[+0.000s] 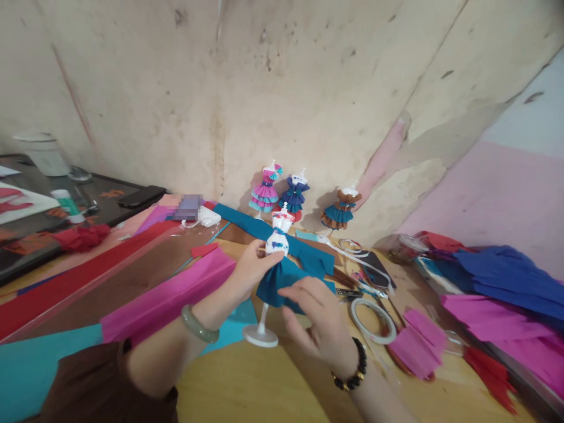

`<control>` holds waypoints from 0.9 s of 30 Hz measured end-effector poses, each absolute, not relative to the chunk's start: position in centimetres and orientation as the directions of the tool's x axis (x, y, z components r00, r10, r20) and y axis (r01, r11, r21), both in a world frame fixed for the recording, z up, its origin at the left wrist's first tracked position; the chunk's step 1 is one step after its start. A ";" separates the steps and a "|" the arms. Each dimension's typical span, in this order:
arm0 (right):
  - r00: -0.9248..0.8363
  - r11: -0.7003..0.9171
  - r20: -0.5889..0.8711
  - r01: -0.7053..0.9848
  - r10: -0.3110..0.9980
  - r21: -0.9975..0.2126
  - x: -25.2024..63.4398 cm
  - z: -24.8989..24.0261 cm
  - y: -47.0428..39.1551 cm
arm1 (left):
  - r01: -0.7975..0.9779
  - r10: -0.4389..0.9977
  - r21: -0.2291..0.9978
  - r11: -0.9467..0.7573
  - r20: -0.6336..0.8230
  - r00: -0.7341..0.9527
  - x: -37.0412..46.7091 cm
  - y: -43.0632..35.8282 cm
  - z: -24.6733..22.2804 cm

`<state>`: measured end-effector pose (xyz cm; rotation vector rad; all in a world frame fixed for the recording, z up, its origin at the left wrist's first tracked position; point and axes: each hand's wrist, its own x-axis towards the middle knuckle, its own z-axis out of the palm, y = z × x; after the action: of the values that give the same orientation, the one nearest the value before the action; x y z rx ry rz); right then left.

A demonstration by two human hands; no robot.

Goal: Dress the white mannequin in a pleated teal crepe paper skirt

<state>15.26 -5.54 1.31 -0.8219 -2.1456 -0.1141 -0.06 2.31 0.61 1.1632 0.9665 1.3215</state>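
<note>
White mannequin (277,241) in snug L grip (254,265)

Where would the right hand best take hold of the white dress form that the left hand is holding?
Probably at its thin stem, pinched from the near right side: on this white dress form, the stem shows bare and narrow between the teal piece and round base, while the left hand covers the lower torso.
</note>
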 end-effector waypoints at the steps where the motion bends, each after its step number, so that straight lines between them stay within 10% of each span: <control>1: -0.370 0.744 0.729 0.607 0.576 -0.280 15.4 1.3 -5.5 | -0.199 0.990 0.974 -0.112 0.126 0.058 0.0 2.3 0.6; 12: -0.090 0.365 0.410 0.650 0.908 -0.667 15.1 1.0 -4.7 | -0.038 0.943 0.949 -0.312 0.315 0.109 0.5 1.0 0.9; 19: 0.014 0.471 0.601 0.607 0.799 -0.640 16.7 1.2 -3.7 | -0.028 0.933 0.951 -0.307 0.307 0.189 0.5 0.8 1.5; 27: -0.129 0.250 0.214 0.457 0.968 -0.853 17.5 1.9 -3.1 | -0.123 0.928 0.958 -0.260 0.283 0.243 0.3 1.5 1.0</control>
<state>17.52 -3.13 1.88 -1.3230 -1.7212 0.8037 0.32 1.52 1.02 1.4514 0.8051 1.2451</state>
